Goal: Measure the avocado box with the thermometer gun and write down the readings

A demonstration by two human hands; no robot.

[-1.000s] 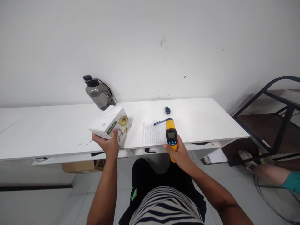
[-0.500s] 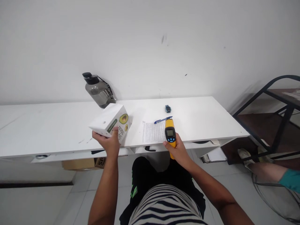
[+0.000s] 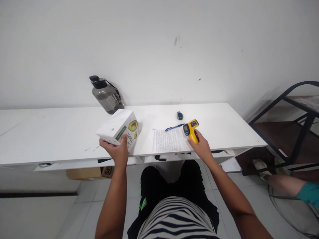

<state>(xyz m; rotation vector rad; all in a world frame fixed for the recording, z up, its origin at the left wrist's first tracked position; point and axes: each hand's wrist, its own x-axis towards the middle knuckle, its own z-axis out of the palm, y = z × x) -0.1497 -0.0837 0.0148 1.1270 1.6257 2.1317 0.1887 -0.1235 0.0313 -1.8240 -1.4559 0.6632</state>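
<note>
My left hand (image 3: 116, 148) is closed on the near lower corner of a white box (image 3: 113, 124) with avocado pictures on its side, tilted over the shelf top. My right hand (image 3: 200, 144) wraps round the handle of a yellow and black infrared thermometer (image 3: 191, 129), turned so its side shows. Just left of the thermometer lies a sheet of paper covered in writing (image 3: 165, 141). A blue pen (image 3: 174, 127) rests at the sheet's top edge. Behind the pen sits a small dark watch (image 3: 179, 115).
A grey water bottle (image 3: 107, 98) with a black lid stands behind the box near the wall. The white shelf top (image 3: 50, 136) runs left to right. At right is a black metal rack (image 3: 296, 132), with another person's leg (image 3: 284, 184) beside it. A cardboard box (image 3: 84, 173) lies below.
My right hand has moved up and slightly right, turning the thermometer from upright display-facing to tilted sideways over the shelf top. The left hand and the white box stay nearly still.
</note>
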